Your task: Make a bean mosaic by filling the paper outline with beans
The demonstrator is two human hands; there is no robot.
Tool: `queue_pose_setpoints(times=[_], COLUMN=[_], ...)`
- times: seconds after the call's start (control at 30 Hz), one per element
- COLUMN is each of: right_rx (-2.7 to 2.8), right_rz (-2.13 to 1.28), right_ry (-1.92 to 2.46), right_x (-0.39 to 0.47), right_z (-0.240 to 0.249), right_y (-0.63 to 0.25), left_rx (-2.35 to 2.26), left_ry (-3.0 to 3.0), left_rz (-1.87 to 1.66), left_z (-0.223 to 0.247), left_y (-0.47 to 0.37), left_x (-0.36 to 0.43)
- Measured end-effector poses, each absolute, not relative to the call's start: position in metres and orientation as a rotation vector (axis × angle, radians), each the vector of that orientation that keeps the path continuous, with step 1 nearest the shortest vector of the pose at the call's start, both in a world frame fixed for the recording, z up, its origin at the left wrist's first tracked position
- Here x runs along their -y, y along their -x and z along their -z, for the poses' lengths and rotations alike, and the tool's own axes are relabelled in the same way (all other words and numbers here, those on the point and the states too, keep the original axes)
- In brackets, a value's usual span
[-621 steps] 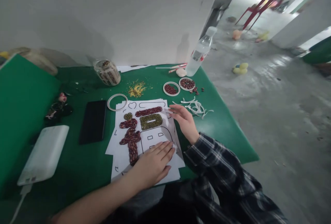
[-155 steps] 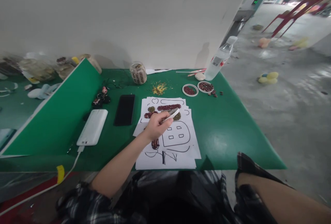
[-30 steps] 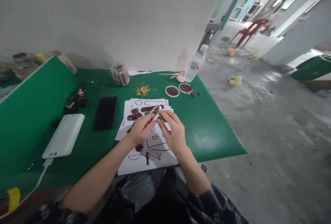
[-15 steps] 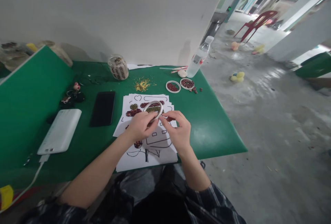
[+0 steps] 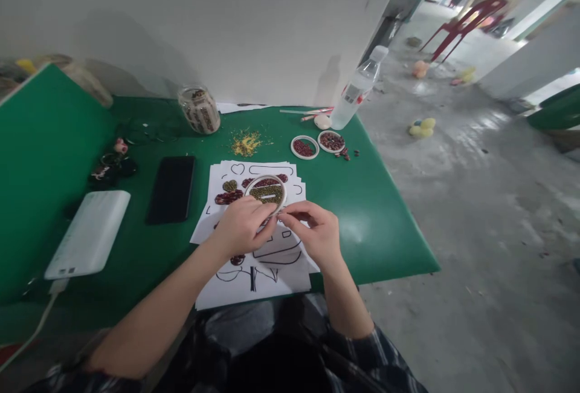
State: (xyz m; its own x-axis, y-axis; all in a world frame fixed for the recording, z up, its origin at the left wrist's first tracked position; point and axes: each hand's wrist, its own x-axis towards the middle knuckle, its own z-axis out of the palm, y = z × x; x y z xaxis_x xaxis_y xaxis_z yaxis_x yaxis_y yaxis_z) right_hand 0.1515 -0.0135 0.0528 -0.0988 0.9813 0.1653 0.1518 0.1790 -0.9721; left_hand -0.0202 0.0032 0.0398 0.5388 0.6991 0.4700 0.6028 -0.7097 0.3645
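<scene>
My left hand (image 5: pixel 243 224) is closed on a roll of white tape (image 5: pixel 284 192), held tilted above the drawings. Through the ring, green and dark red beans show on the paper. The fingertips of my right hand (image 5: pixel 317 230) are pinched at the roll's lower right edge; what they grip is too small to make out. Beneath both hands lies a stack of white sheets (image 5: pixel 285 281) with black outlines, parts of them filled with beans. Farther back, two round lids (image 5: pixel 304 147) (image 5: pixel 331 141) hold dark red beans.
A black phone (image 5: pixel 171 190) and a white power bank (image 5: pixel 88 234) with a cable lie left. At the back stand a glass jar (image 5: pixel 199 110) and a water bottle (image 5: pixel 356 94), with yellow bits (image 5: pixel 246 143) between. The table's right edge borders the floor.
The view has shifted slightly. The ring in my left hand has tilted, showing more of the green beans through it. My right fingertips are still pinched at its edge.
</scene>
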Motion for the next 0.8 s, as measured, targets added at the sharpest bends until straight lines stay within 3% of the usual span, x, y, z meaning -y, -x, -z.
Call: queue_pose_setpoints(times=[0.23,0.53,0.8], right_rx=[1.420,1.910,2.286], right_rz=[-1.216,-1.304,-0.809], right_ry=[1.306,1.429,1.672], right_x=[0.005,-0.022,-0.096], right_z=[-0.057,-0.085,-0.082], right_y=[-0.156,-0.169,-0.156], left_rx=[-1.196,-1.334,-1.619], left_ry=[-2.653,-2.732,-2.600], left_rz=[-0.881,-0.825,-0.909], left_z=[-0.039,-0.038,-0.039], left_y=[0.019,0.018,0.030], left_x=[-0.005,-0.006,-0.012])
